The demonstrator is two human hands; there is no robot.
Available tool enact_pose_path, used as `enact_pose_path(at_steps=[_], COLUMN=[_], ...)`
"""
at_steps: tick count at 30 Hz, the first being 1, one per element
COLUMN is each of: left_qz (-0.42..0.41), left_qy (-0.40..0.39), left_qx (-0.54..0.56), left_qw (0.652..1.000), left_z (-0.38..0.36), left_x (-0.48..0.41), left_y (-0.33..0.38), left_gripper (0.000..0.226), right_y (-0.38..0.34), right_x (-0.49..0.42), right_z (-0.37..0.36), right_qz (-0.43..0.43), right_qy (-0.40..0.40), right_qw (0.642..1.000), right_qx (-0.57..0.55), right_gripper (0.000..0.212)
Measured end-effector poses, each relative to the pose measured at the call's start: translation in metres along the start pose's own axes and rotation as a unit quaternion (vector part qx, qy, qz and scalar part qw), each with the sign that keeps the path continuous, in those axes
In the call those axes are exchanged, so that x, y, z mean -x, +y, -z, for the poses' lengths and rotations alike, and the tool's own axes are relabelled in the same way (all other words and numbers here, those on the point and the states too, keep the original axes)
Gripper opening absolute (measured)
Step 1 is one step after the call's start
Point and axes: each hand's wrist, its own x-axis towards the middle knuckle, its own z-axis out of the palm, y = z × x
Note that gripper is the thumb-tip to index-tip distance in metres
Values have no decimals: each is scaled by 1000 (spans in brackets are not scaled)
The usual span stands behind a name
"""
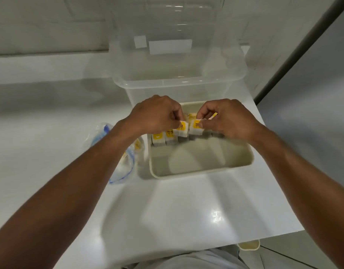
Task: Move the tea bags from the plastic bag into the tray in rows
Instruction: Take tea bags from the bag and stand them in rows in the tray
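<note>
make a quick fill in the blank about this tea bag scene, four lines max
1. The tea bags standing in the tray have ____ tags.
2. The plastic bag lies on the tray's ____ side.
3. The clear bin stands ____ the tray.
4. The left hand and the right hand each pinch ____ tea bag.

Missing words: yellow; left; behind; one
</note>
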Motion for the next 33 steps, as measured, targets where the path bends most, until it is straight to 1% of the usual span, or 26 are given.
enact_pose_path(at_steps=[5, 8, 10, 11, 13, 17, 19, 22, 24, 28, 31, 33], left_qz=[23, 19, 22, 24, 26, 47, 56, 71, 74, 70, 52, 36], left_qy=[-4, -14, -36, -43, -38, 17, 25, 20, 15, 18, 60, 92], left_qx=[-73, -121, -120, -123, -150, -215, -221, -207, -201, -213, -232, -260], left_qw=[997, 992, 992, 991, 988, 975, 973, 976, 977, 974, 969, 961], left_z=[-26, -38, -43, -44, -48, -59, -63, -62, -61, -65, -64, -63], left_x=[-8, -9, -11, -13, -19, -31, -35, -40, -42, -41, -34, -24], left_y=[5, 6, 5, 4, 4, 1, -1, -2, -2, -3, -2, 2], left_gripper=[11, 13, 12, 11, 11, 10, 8, 4, 6, 8, 13, 26], right_y=[19, 29, 34, 36, 38, 42, 42, 44, 46, 49, 50, 50], right_x=[-5, -3, -4, -6, -13, -30, -36, -44, -47, -44, -32, -22], right_z=[-11, -20, -26, -29, -32, -41, -44, -46, -48, -52, -50, -50], right_qz=[-13, -9, -6, -5, -7, -1, -5, -23, -31, -31, -15, -24], right_qy=[-29, -88, -125, -131, -123, -86, -74, -69, -63, -15, 25, 29], right_qw=[997, 990, 984, 983, 984, 987, 985, 987, 988, 988, 986, 984], right_qx=[71, 113, 126, 128, 126, 137, 156, 142, 136, 149, 167, 175], right_gripper=[15, 12, 9, 9, 10, 12, 13, 16, 17, 15, 19, 23])
